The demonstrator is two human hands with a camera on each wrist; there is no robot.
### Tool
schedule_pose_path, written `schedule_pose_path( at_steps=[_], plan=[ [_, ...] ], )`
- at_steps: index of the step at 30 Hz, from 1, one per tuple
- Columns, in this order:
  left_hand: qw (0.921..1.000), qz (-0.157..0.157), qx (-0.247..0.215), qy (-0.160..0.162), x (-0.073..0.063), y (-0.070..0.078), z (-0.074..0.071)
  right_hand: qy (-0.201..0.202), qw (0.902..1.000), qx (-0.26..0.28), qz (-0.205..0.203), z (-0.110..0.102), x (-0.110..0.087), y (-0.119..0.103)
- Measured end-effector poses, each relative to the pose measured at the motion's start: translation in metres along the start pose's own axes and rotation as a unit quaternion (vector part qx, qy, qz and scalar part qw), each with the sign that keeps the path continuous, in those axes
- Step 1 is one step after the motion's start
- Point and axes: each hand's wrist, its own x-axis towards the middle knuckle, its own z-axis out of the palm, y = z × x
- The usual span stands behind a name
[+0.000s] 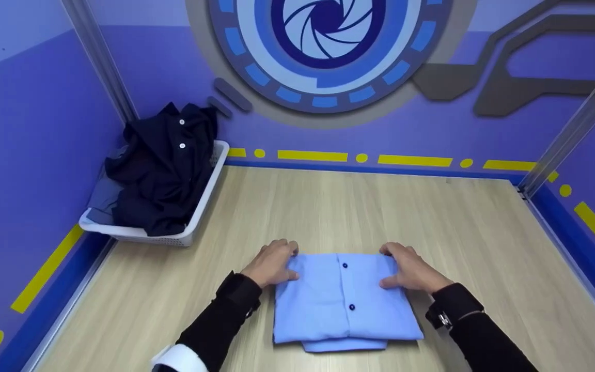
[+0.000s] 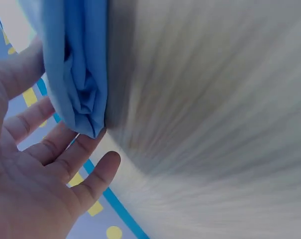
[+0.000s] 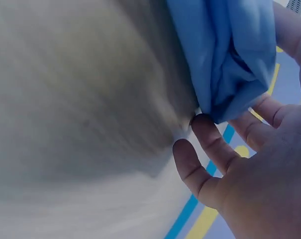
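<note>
A light-blue shirt (image 1: pixel 323 294) with dark buttons lies folded into a neat rectangle on the wooden tabletop. At its far left corner, my left hand (image 1: pixel 272 262) holds the edge, thumb on top and fingers around the outer side. My right hand (image 1: pixel 412 268) holds the far right corner in the same way. The left wrist view shows the layered fold (image 2: pixel 80 74) between thumb and fingers, the little finger standing free. In the right wrist view, fingertips touch the lower side of the rolled fold (image 3: pixel 230 64); part of the thumb is hidden.
At the back left, a white plastic basket (image 1: pixel 207 199) holds a heap of dark navy clothing (image 1: pixel 166 170) with white buttons. Purple-blue panel walls enclose the wooden table (image 1: pixel 380 212) at the left, back and right. Metal posts stand at the back corners.
</note>
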Motion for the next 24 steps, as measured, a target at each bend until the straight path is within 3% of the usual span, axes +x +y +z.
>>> schedule_pose_path(
  at_steps=[7, 11, 17, 24],
  plan=[
    [0.9941, -0.054, -0.044, -0.083, 0.014, 0.001, -0.004, -0.071, 0.9965, -0.028, 0.036, -0.003, 0.009, -0.005],
    [0.9899, -0.062, -0.046, -0.119, 0.015, 0.002, -0.004, -0.089, 0.9960, -0.001, 0.014, -0.004, 0.010, -0.003],
    [0.9867, -0.049, -0.069, -0.139, 0.013, 0.005, -0.006, -0.114, 0.9882, 0.098, -0.030, -0.010, 0.010, 0.003],
    [0.9836, -0.040, -0.099, -0.146, 0.016, 0.004, -0.012, -0.115, 0.9864, 0.115, -0.024, -0.015, 0.010, 0.002]
  ],
)
